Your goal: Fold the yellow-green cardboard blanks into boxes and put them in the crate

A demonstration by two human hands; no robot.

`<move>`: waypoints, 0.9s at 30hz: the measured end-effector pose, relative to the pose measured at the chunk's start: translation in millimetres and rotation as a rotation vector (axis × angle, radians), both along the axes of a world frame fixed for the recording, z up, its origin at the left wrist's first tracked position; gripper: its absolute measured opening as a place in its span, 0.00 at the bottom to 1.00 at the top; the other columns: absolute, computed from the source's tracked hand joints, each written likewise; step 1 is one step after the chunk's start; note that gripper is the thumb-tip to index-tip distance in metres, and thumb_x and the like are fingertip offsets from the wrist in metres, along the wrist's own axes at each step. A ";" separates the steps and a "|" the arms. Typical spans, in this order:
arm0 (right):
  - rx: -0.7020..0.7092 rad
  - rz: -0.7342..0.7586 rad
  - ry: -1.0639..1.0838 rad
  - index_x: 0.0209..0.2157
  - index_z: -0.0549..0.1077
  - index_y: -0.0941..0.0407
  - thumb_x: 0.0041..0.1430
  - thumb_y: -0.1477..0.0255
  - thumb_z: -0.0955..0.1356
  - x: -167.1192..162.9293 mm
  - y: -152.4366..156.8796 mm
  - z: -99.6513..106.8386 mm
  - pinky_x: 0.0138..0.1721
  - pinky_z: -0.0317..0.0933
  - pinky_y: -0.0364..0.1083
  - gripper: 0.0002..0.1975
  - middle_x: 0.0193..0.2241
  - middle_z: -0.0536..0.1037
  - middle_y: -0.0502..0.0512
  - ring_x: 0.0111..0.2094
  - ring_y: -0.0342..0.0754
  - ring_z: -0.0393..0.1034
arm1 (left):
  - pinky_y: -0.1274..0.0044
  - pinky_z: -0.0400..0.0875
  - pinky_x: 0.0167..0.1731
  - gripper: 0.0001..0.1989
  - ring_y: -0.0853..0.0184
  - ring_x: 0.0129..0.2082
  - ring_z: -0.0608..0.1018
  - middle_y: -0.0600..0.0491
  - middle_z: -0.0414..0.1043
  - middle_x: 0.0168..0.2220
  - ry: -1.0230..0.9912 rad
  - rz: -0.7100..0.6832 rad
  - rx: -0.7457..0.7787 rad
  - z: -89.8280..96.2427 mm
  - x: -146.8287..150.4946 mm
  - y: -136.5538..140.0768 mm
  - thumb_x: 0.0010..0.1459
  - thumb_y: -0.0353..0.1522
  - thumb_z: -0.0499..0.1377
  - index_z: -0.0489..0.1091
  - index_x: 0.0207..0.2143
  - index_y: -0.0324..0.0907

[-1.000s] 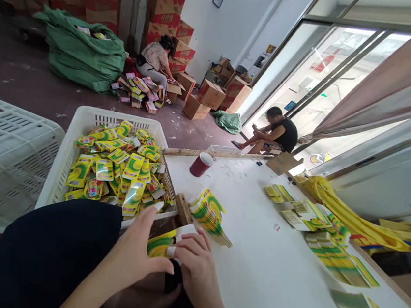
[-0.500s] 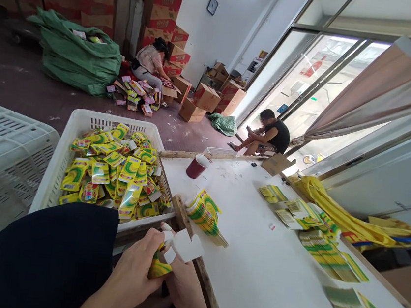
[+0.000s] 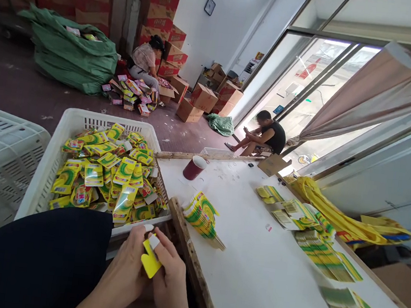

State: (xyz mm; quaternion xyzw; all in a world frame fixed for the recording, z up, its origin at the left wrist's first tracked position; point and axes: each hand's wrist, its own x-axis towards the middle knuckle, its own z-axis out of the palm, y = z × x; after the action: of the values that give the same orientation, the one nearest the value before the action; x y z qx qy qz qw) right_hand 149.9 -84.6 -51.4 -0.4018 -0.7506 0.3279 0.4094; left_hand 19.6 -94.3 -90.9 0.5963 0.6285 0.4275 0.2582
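Note:
Between my hands, just off the table's wooden edge, is a small yellow carton [image 3: 150, 263] with a white inner flap showing. My left hand [image 3: 127, 259] is wrapped around its left side, and most of the carton is hidden behind these fingers. On the other side my right hand [image 3: 170, 264] grips it, fingers pressed near the white flap. A row of flattened yellow-green cartons [image 3: 202, 215] lies on the white table [image 3: 247, 277] to the right of my hands. Left of them, a white plastic crate [image 3: 34, 189] holds many yellow-green cartons [image 3: 125, 170].
A dark red mug [image 3: 194, 168] stands near the table's far edge. More carton stacks [image 3: 327, 257] run along its right side. Another white crate [image 3: 0, 160] is at far left. Two people sit further back, near cardboard boxes [image 3: 204, 98] and a green sack [image 3: 72, 55].
The carton's large white flaps no longer show; a yellow flap now faces up. My hands have shifted slightly left, and the right fingers have moved up over the carton.

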 end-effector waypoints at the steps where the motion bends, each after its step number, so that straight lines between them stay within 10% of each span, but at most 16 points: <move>1: 0.020 -0.043 0.009 0.57 0.71 0.46 0.57 0.85 0.61 2.4 2.8 -1.8 0.56 0.66 0.48 0.30 0.59 0.72 0.55 0.57 0.50 0.70 | 0.63 0.73 0.46 0.27 0.52 0.49 0.77 0.43 0.72 0.49 0.021 -0.025 -0.011 1.6 -1.7 -0.3 0.46 0.29 0.58 0.61 0.51 0.43; 8: -0.001 0.040 -0.269 0.59 0.69 0.51 0.61 0.80 0.63 19.9 7.7 0.9 0.58 0.63 0.51 0.25 0.65 0.60 0.61 0.62 0.54 0.63 | 0.67 0.73 0.42 0.21 0.55 0.44 0.79 0.48 0.77 0.43 0.076 -0.175 -0.173 34.0 -22.3 1.6 0.46 0.30 0.58 0.67 0.46 0.43; 18: -0.171 0.174 -0.287 0.36 0.79 0.52 0.52 0.74 0.73 39.3 16.0 24.7 0.53 0.66 0.51 0.08 0.52 0.76 0.60 0.58 0.56 0.68 | 0.69 0.74 0.42 0.19 0.56 0.43 0.81 0.50 0.79 0.43 0.164 -0.331 -0.219 52.4 -22.7 1.9 0.45 0.32 0.60 0.72 0.43 0.46; 24: -0.156 -0.001 -0.027 0.56 0.67 0.54 0.52 0.72 0.71 29.9 13.9 -2.7 0.57 0.63 0.54 0.28 0.57 0.71 0.63 0.58 0.55 0.67 | 0.67 0.74 0.46 0.24 0.55 0.45 0.80 0.49 0.78 0.45 0.151 -0.210 -0.094 42.6 -21.2 12.2 0.45 0.33 0.63 0.69 0.47 0.46; 27: -0.138 -0.249 -0.047 0.59 0.60 0.54 0.52 0.65 0.70 52.7 37.0 -5.9 0.50 0.69 0.52 0.34 0.56 0.73 0.63 0.49 0.53 0.74 | 0.60 0.69 0.53 0.36 0.49 0.54 0.74 0.40 0.71 0.53 0.114 0.134 0.119 38.8 -27.0 26.2 0.44 0.40 0.67 0.62 0.55 0.39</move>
State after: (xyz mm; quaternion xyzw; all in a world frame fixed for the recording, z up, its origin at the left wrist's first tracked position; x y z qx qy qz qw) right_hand 202.5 -47.5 -57.4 -0.5266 -0.6799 0.3159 0.4007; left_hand -7.5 -68.1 -52.1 0.5906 0.6542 0.4457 0.1568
